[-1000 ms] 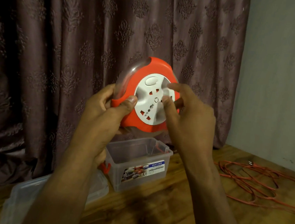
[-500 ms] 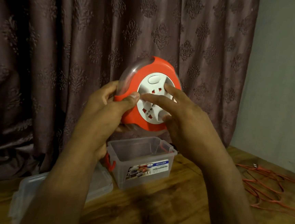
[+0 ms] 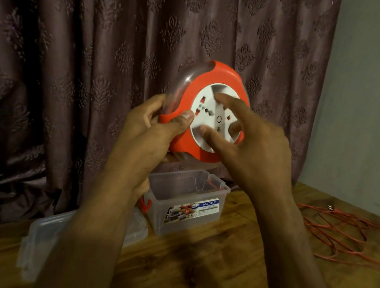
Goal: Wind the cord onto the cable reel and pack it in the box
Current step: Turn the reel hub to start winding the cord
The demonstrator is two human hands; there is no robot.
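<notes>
A person's left hand (image 3: 147,126) grips the orange cable reel (image 3: 210,113) upright above the clear box (image 3: 186,201), steadying it so the right hand (image 3: 249,135), fingers spread on the white hub, can likely turn it. The orange cord (image 3: 346,233) lies loose on the wooden desk (image 3: 219,272), largely unwound.

Both forearms reach up and forward, raised to chest height. The left hand (image 3: 147,126) grips the cable reel (image 3: 206,113) by its left edge, thumb pressed on the front. The right hand (image 3: 249,137) spreads its fingers (image 3: 225,101) over the reel's face, index and thumb tips touching it.
</notes>
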